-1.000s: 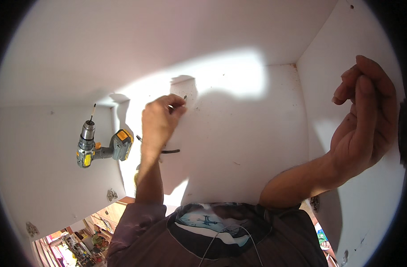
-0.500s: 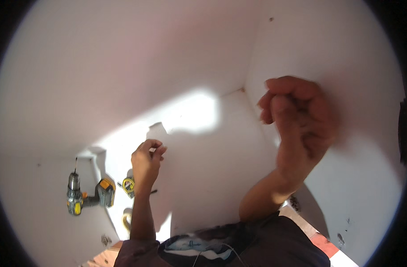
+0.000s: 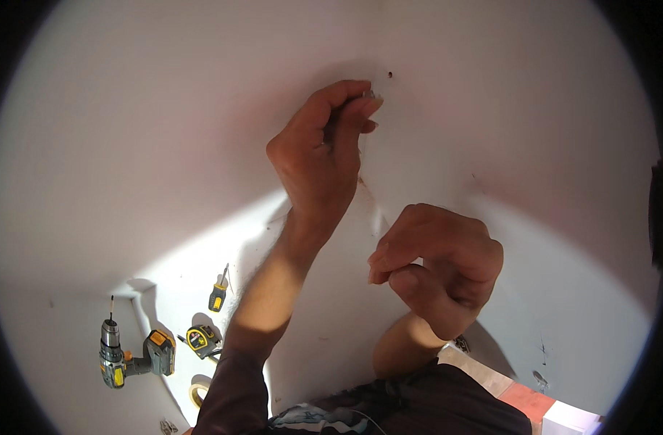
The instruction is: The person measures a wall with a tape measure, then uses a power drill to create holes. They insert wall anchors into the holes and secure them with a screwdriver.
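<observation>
My left hand [image 3: 323, 156] is raised against the white cabinet panel [image 3: 165, 130], close to the inner corner. Its fingertips are pinched on a small pale piece [image 3: 369, 94], too small to make out. A small dark hole [image 3: 389, 74] in the panel lies just above and to the right of those fingertips. My right hand [image 3: 439, 267] hangs lower and to the right, away from the panel. Its fingers are curled, the thumb rests on the forefinger, and I see nothing in it.
On the white surface at lower left lie a grey and yellow cordless drill [image 3: 127, 355], a yellow tape measure [image 3: 201, 339], a small yellow-handled screwdriver [image 3: 218, 293] and a roll of tape [image 3: 198, 391]. White and red blocks [image 3: 541, 406] sit at lower right.
My left hand has gone up from the sunlit surface to the corner beside the hole. My right hand has come down from the right wall toward the middle. The view has tilted.
</observation>
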